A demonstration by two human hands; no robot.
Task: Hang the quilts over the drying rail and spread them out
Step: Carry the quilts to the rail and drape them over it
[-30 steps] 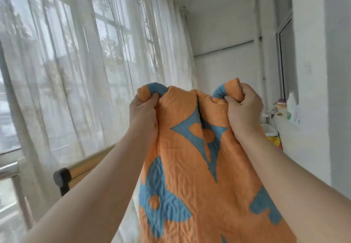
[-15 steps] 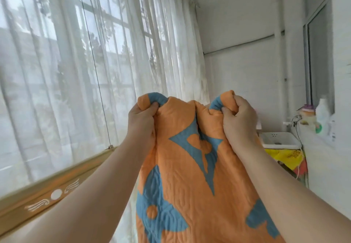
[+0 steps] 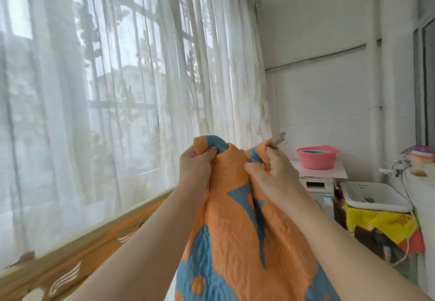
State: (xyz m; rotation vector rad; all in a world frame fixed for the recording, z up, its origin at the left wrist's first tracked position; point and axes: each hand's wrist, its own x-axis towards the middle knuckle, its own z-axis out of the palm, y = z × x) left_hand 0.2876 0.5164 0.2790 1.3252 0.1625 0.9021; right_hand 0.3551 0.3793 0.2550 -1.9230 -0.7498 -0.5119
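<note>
An orange quilt with blue patches hangs down from both my hands in front of me. My left hand grips its bunched top edge on the left. My right hand grips the top edge on the right, close beside the left hand. A golden-brown rail with white markings runs low along the window at the left, below and left of the quilt. The quilt's lower part is cut off by the frame's bottom edge.
Sheer white curtains cover the window on the left. At the far right stand a washing machine with a pink basin on top, a white sink and a yellow bag.
My view has swung right and down, bringing the washing machine and pink basin into sight. Both hands have kept their grip on the quilt and drawn a little closer together.
</note>
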